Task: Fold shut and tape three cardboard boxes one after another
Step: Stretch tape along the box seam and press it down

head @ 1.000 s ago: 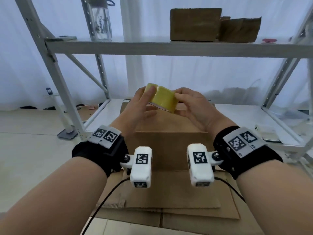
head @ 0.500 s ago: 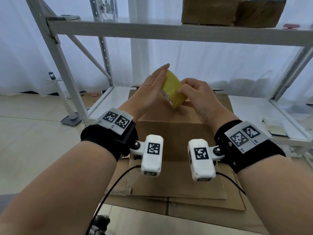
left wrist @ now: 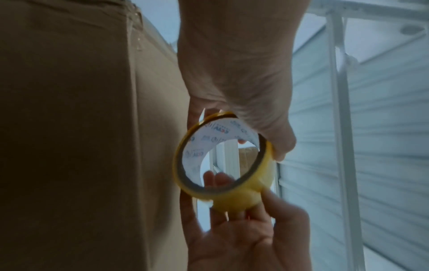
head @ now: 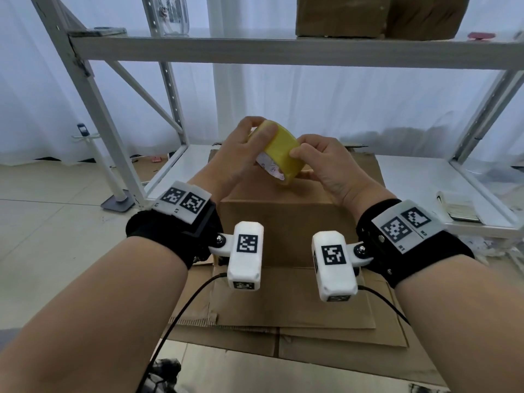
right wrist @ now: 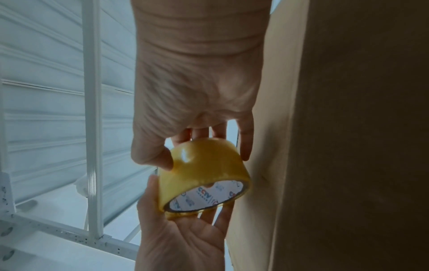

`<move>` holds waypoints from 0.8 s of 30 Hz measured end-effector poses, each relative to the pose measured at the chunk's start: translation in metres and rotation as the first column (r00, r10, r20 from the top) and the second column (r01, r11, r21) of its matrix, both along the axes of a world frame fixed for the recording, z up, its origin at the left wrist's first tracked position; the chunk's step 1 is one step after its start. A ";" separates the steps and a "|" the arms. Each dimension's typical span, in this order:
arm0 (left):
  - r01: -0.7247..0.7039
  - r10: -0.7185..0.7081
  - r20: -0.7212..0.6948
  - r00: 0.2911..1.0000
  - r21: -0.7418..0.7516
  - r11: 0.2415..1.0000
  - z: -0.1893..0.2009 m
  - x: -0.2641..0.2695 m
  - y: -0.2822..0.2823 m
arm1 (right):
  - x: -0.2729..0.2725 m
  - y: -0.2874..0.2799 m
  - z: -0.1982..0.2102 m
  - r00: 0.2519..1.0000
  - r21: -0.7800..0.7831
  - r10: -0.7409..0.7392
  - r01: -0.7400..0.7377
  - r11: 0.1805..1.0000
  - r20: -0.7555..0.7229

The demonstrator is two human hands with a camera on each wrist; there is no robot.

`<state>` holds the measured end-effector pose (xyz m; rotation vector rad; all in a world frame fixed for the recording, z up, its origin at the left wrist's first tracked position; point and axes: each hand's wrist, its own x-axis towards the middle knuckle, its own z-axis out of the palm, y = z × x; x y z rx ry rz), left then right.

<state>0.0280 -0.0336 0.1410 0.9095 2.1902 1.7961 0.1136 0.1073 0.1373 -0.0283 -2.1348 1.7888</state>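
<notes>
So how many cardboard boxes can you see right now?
3: one closed box on the flattened cardboard under both hands, and two boxes on the top shelf, one left of the other. More may be out of frame.

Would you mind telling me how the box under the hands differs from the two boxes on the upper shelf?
The box under the hands stands on flattened cardboard below the tape roll; the shelf boxes sit high on the upper shelf, beyond reach of either hand's grip. It looks lighter, they darker. All are brown cardboard.

Yellow tape roll [head: 283, 148], brown cardboard box [head: 286, 222]
</notes>
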 end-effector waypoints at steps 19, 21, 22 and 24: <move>0.017 -0.036 0.118 0.992 0.159 0.987 -0.004 -0.001 -0.008 | 0.010 0.002 0.007 0.995 -0.189 0.102 -0.103 0.977 -0.014; -0.009 -0.022 0.131 0.991 0.230 0.973 -0.001 0.003 -0.005 | 0.009 -0.001 0.007 0.995 -0.182 0.100 -0.101 0.978 -0.016; -0.013 -0.013 0.101 0.995 0.247 0.969 0.002 0.004 -0.005 | 0.009 -0.002 0.009 0.996 -0.163 0.090 -0.092 0.982 -0.018; -0.019 0.019 0.000 1.000 0.239 0.971 0.006 0.008 -0.005 | 0.008 -0.003 0.010 0.997 -0.088 0.081 -0.082 0.993 -0.011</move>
